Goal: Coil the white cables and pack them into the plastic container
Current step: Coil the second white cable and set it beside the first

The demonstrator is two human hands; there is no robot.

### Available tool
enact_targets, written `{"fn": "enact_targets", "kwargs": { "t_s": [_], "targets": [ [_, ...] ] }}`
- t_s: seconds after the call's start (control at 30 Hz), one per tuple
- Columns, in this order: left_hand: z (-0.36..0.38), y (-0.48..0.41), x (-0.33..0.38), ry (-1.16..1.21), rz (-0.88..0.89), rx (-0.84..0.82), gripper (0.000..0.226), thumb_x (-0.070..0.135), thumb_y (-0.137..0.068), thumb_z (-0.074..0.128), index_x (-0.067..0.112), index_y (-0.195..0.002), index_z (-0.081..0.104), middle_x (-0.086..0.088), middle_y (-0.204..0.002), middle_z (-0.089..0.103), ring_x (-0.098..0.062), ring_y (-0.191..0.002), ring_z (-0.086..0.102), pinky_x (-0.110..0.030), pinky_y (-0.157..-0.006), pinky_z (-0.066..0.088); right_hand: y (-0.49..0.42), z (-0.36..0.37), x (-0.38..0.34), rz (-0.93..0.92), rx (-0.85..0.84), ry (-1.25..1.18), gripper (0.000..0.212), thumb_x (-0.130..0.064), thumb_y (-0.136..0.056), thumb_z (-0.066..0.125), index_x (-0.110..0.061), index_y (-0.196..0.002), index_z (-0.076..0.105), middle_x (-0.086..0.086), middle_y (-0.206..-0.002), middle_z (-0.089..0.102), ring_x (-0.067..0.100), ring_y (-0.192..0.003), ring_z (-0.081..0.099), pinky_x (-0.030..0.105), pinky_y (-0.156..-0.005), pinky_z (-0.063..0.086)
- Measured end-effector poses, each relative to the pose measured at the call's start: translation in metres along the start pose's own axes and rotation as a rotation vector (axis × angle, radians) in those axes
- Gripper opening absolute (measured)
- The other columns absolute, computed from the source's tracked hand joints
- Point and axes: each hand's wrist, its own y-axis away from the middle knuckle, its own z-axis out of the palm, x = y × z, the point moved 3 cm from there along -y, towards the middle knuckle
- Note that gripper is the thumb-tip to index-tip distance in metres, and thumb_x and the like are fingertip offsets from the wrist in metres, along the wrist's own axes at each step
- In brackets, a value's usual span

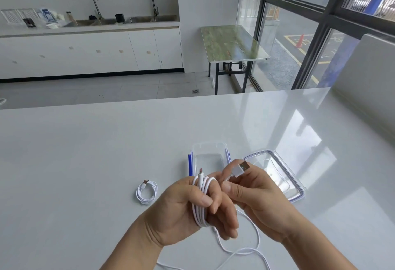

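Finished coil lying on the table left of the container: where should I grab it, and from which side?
Come from above: the coil lies flat on the table. Pinch across its bundled strands on the near-right arc, away from the plug at its far edge, so all the loops likely lift together.

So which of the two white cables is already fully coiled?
The small cable lying on the table: a closed bundle, untouched. The other cable is partly wound round the left hand, its USB plug pinched by the right hand, slack trailing.
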Motion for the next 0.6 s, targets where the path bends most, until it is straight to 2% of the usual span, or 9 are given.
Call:
{"fn": "enact_targets", "kwargs": {
  "t_s": [0.07, 0.13, 0.2, 0.43, 0.57, 0.6],
  "targets": [
    [0.001, -0.001, -0.001, -0.004, -0.023, -0.014, 0.007, 0.003, -0.079, 0.050, 0.001, -0.082, 0.057, -0.029, -0.096, 0.069, -0.037, -0.085, 0.069, -0.041, -0.076, 0.054, 0.001, -0.003, 0.002, -0.015, 0.010, 0.035, 0.018, -0.005, -0.090, 0.067, 0.009, -0.096, 0.058, 0.042, -0.108, 0.062, 0.044, -0.098, 0.063, 0.057, -0.090, 0.047],
    [0.003, -0.002, -0.003, -0.022, -0.048, -0.035, 0.008, 0.002, -0.078, 0.050, 0.001, -0.082, 0.058, -0.029, -0.097, 0.068, -0.038, -0.086, 0.068, -0.042, -0.078, 0.053, 0.000, -0.005, 0.005, -0.005, 0.000, 0.043, 0.021, -0.003, -0.091, 0.065, 0.014, -0.098, 0.055, 0.041, -0.101, 0.061, 0.043, -0.097, 0.060, 0.061, -0.091, 0.043],
    [0.006, -0.002, -0.006, -0.067, -0.072, -0.049, 0.013, -0.001, -0.077, 0.047, 0.001, -0.082, 0.059, -0.028, -0.099, 0.068, -0.037, -0.088, 0.067, -0.043, -0.080, 0.052, 0.000, -0.004, 0.008, -0.002, -0.019, 0.035, 0.020, -0.002, -0.091, 0.065, 0.014, -0.097, 0.055, 0.031, -0.098, 0.061, 0.040, -0.096, 0.059, 0.056, -0.091, 0.042],
    [0.019, -0.004, 0.006, -0.225, -0.118, -0.068, 0.019, -0.007, -0.075, 0.046, 0.001, -0.082, 0.062, -0.030, -0.105, 0.064, -0.036, -0.090, 0.066, -0.046, -0.085, 0.053, 0.004, 0.000, 0.005, -0.163, -0.002, 0.013, 0.019, -0.017, -0.088, 0.075, -0.003, -0.092, 0.063, 0.022, -0.096, 0.066, 0.035, -0.086, 0.061, 0.048, -0.082, 0.048],
    [0.025, -0.004, 0.022, -0.378, -0.151, -0.051, 0.019, -0.007, -0.074, 0.049, 0.000, -0.080, 0.065, -0.045, -0.091, 0.062, -0.035, -0.086, 0.068, -0.043, -0.084, 0.054, 0.004, 0.001, -0.002, -0.231, 0.014, 0.042, 0.012, -0.019, -0.089, 0.075, -0.011, -0.093, 0.065, 0.015, -0.098, 0.068, 0.033, -0.087, 0.062, 0.048, -0.083, 0.048],
    [0.026, -0.005, 0.026, -0.401, -0.154, -0.041, 0.017, -0.006, -0.074, 0.051, 0.000, -0.080, 0.066, -0.044, -0.091, 0.063, -0.035, -0.085, 0.068, -0.042, -0.084, 0.054, 0.004, 0.001, -0.003, -0.244, 0.016, 0.039, 0.012, -0.018, -0.089, 0.075, -0.011, -0.093, 0.065, 0.015, -0.098, 0.067, 0.033, -0.088, 0.062, 0.048, -0.083, 0.048]
  ]
}}
